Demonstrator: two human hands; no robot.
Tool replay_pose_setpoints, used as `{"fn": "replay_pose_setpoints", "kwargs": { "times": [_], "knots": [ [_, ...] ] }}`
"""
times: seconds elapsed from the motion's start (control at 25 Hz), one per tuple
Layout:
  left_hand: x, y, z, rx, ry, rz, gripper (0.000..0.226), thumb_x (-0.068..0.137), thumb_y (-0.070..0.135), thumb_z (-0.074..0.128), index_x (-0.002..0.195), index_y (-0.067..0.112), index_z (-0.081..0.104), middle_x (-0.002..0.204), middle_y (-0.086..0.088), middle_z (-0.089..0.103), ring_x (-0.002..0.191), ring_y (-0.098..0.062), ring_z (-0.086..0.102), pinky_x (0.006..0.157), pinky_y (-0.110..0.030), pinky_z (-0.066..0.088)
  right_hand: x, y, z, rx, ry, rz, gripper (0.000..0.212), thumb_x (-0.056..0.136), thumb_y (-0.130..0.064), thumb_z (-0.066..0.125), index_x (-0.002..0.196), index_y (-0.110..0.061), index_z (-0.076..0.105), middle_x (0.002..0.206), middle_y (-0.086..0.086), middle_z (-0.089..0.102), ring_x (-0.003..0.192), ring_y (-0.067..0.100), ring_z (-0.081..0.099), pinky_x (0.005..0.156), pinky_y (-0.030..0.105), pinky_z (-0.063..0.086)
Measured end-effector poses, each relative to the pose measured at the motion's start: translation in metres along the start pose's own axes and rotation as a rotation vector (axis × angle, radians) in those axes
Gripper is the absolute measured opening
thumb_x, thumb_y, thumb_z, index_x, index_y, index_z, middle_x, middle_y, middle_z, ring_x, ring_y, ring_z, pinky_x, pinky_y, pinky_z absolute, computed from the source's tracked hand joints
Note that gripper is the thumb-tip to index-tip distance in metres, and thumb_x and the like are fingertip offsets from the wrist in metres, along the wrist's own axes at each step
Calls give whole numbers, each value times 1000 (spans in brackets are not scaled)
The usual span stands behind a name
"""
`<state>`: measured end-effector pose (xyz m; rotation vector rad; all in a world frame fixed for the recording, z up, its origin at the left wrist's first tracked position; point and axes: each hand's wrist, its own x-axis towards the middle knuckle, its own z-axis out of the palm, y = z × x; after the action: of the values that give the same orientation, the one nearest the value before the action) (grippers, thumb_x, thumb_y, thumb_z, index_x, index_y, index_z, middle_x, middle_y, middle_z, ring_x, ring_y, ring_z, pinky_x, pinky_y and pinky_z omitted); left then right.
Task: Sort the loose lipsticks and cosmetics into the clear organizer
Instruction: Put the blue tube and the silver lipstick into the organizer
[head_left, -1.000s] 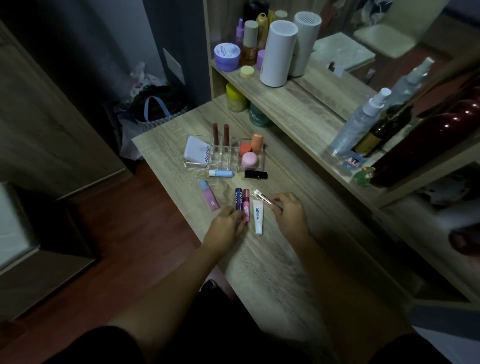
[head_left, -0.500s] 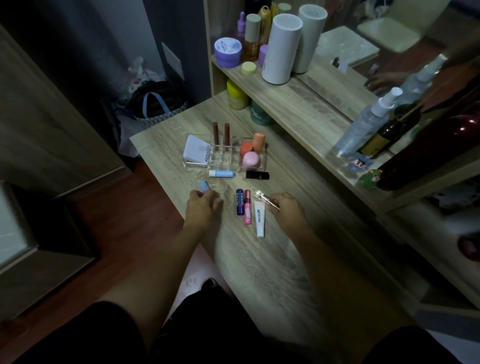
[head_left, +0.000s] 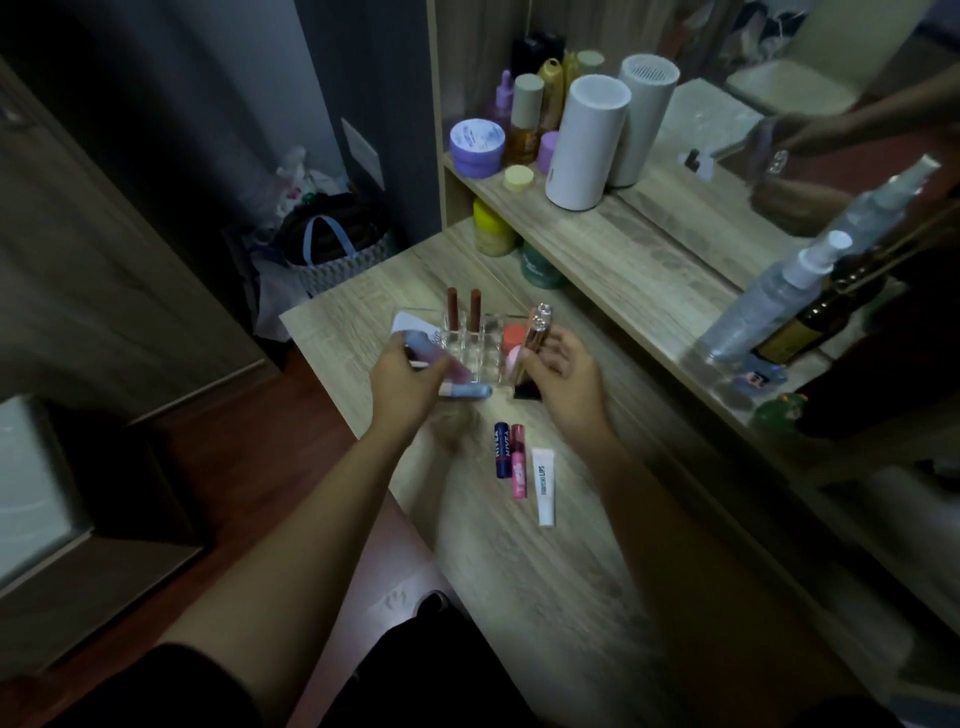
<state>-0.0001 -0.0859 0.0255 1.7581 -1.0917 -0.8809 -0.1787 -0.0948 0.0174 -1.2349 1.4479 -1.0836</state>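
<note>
Clear organizer (head_left: 470, 347): 2 brown lipsticks (head_left: 452, 309) upright | L hand (head_left: 402, 382) fingers grip pink-blue tube (head_left: 427, 349) | R hand (head_left: 563, 371) grips clear-capped lipstick (head_left: 535, 332)

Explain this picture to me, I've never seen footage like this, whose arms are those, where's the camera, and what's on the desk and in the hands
There is no machine here. The arms belong to a person, and the one camera sits on that person's head, looking forward and down, so you see the scene as they do.

The left hand holds a pink and blue tube. The right hand holds a slim clear-capped lip gloss. Both are raised over the clear organizer on the wooden desk, which already has two dark red lipsticks standing in its slots.

Still loose on the desk: a light blue tube and a black lipstick just in front of the organizer, and nearer the person a dark blue lip balm, a pink lip balm and a white tube side by side.

The picture is dim and somewhat blurred.
</note>
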Motion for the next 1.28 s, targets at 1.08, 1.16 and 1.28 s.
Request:
{"fn": "replay_pose_setpoints", "kwargs": {
  "times": [1.08, 1.16, 1.28],
  "knots": [
    [69, -23, 32, 423, -75, 206, 22, 84, 20, 67, 96, 2, 63, 90, -15, 68, 82, -25, 63, 74, -34, 50, 74, 22, 63, -298, 151, -22, 30, 84, -4, 63, 113, -9, 61, 108, 8, 70, 90, 1, 60, 74, 10, 49],
    [70, -23, 32, 427, -90, 211, 25, 84, 21, 67, 100, 3, 62, 93, -16, 69, 85, -26, 64, 77, -38, 53, 76, 25, 64, -311, 155, -4, 31, 84, -3, 63, 114, -9, 61, 109, 8, 70, 94, 4, 61, 84, 20, 53],
    [70, -24, 33, 443, -115, 210, 27, 85, 22, 66, 104, 3, 62, 97, -16, 69, 89, -27, 64, 81, -42, 53, 78, 29, 65, -328, 178, 19, 33, 83, -3, 64, 115, -9, 60, 109, 7, 70, 94, 5, 63, 84, 21, 53]
  ]
}}
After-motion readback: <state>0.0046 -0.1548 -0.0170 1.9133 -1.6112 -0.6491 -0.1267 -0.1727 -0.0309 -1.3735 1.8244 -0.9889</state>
